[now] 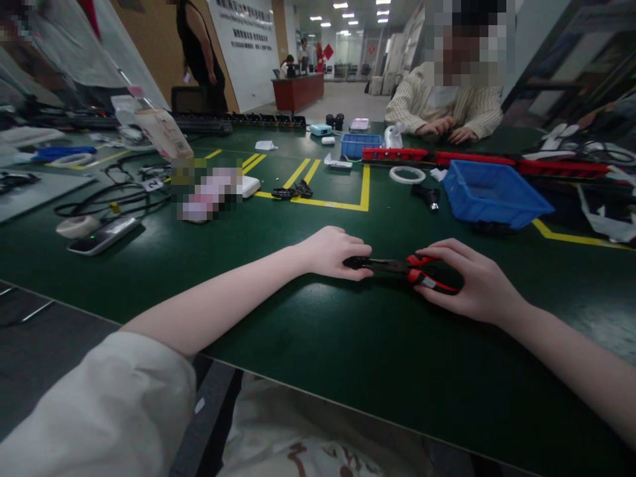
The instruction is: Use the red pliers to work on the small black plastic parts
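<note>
My right hand (472,281) grips the red-and-black handles of a pair of pliers (397,267) low over the green table (318,344). My left hand (334,252) is closed on a small black part at the pliers' jaws, its knuckles resting on the mat. The part is mostly hidden by my fingers. Both forearms reach in from the near edge.
A blue bin (491,194) stands right of centre, with a black tool (428,196) and a white tape ring (407,174) beside it. Yellow lines (365,189) mark the mat. Cables (114,195) and devices lie at left. A person sits across the table (447,106).
</note>
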A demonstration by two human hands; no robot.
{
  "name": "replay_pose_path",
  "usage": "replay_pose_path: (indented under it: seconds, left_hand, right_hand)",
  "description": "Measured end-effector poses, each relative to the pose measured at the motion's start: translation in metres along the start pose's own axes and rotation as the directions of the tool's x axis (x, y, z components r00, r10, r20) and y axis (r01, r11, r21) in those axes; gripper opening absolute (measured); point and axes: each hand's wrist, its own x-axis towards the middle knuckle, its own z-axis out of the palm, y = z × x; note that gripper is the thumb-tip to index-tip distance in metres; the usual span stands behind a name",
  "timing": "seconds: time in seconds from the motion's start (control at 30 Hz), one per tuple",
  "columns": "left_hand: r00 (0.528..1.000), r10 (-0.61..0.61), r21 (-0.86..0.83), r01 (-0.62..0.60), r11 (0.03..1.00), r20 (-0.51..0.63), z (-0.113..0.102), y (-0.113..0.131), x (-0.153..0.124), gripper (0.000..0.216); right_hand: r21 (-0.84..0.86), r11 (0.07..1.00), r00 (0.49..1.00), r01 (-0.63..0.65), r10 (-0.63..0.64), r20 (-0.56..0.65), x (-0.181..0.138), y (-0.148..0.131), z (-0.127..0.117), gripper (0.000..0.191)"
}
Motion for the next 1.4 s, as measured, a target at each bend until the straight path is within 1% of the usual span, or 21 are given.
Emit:
replay_pose_path:
  seconds: [0.1,0.17,0.33,0.43,0.67,0.83,0.93,1.03,1.3,1.4]
  left_hand:
    - [0.999,0.035,-0.019,-0.035,0.999,0.014,-0.0021,0.0009,0.0004,0.035]
    - [0.999,0.040,-0.040,-0.040,0.998,0.016,-0.0025,0.0004,0.0005,0.035]
    - [1.000,0.022,-0.111,-0.020,0.994,0.012,-0.0021,-0.0013,-0.0003,0.036]
    - [1.000,-0.005,-0.161,0.008,0.987,0.019,-0.0028,-0.0013,-0.0008,0.035]
    - [0.992,-0.094,-0.280,0.115,0.953,0.087,-0.0054,-0.0007,0.0006,0.036]
    - [0.988,-0.120,-0.233,0.139,0.963,0.092,-0.0048,0.0013,0.0012,0.029]
    - [0.990,-0.118,-0.179,0.131,0.975,0.082,-0.0034,0.0022,0.0009,0.027]
    - [0.991,-0.108,-0.146,0.119,0.982,0.079,-0.0022,0.0024,0.0007,0.026]
    - [0.993,-0.094,-0.138,0.103,0.985,0.064,-0.0026,0.0013,0.0004,0.027]
    - [0.992,-0.104,-0.143,0.114,0.983,0.076,-0.0036,0.0017,0.0004,0.027]
  right_hand:
    - [0.084,0.993,0.996,-0.085,0.084,0.020,0.0011,-0.0033,-0.0010,0.039]
    - [0.121,0.986,0.993,-0.117,0.114,0.031,0.0022,-0.0037,-0.0015,0.037]
    - [0.096,0.992,0.996,-0.085,0.086,-0.009,0.0022,0.0013,-0.0016,0.037]
    - [0.080,0.993,0.996,-0.089,0.090,-0.012,0.0008,0.0038,-0.0017,0.037]
    - [0.075,0.994,0.997,-0.076,0.077,-0.013,0.0001,0.0019,-0.0006,0.036]
    - [0.070,0.994,0.996,-0.085,0.086,-0.010,0.0004,-0.0010,0.0001,0.036]
    - [0.064,0.995,0.997,-0.076,0.077,-0.023,0.0006,-0.0013,0.0005,0.036]
    - [0.058,0.995,0.996,-0.086,0.087,-0.011,0.0014,-0.0015,0.0017,0.037]
    - [0.060,0.992,0.994,-0.113,0.113,0.017,0.0034,-0.0038,0.0038,0.036]
    - [0.041,0.990,0.990,-0.135,0.133,0.049,0.0025,-0.0030,0.0049,0.037]
